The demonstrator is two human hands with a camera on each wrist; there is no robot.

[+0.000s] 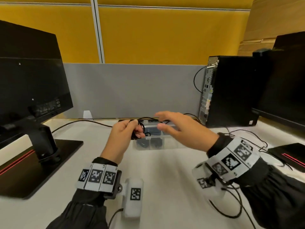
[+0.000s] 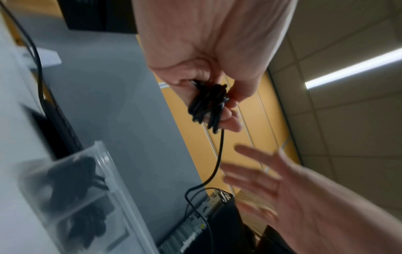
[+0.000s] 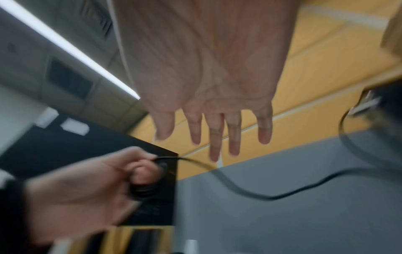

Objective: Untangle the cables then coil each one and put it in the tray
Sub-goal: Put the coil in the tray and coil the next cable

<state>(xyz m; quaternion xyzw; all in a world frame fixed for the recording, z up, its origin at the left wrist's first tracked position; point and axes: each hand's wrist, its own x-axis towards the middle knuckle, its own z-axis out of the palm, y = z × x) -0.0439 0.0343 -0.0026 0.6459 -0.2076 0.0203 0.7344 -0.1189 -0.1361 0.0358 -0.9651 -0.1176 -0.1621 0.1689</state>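
No words, brand names or numbers can be read anywhere. The only signs are black-and-white square code patterns on the white wristbands [image 1: 97, 178] and on the small white block [image 1: 134, 196] just beside the left wristband. The pale label [image 1: 47, 109] on the back of the monitor [image 1: 29, 76] carries print too small and blurred to make out.

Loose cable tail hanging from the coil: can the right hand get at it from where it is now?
Probably yes. The right hand is open, fingers spread, holding nothing, and the loose cable tail hangs free just beside it below the coil that the left hand grips. Nothing lies between them.
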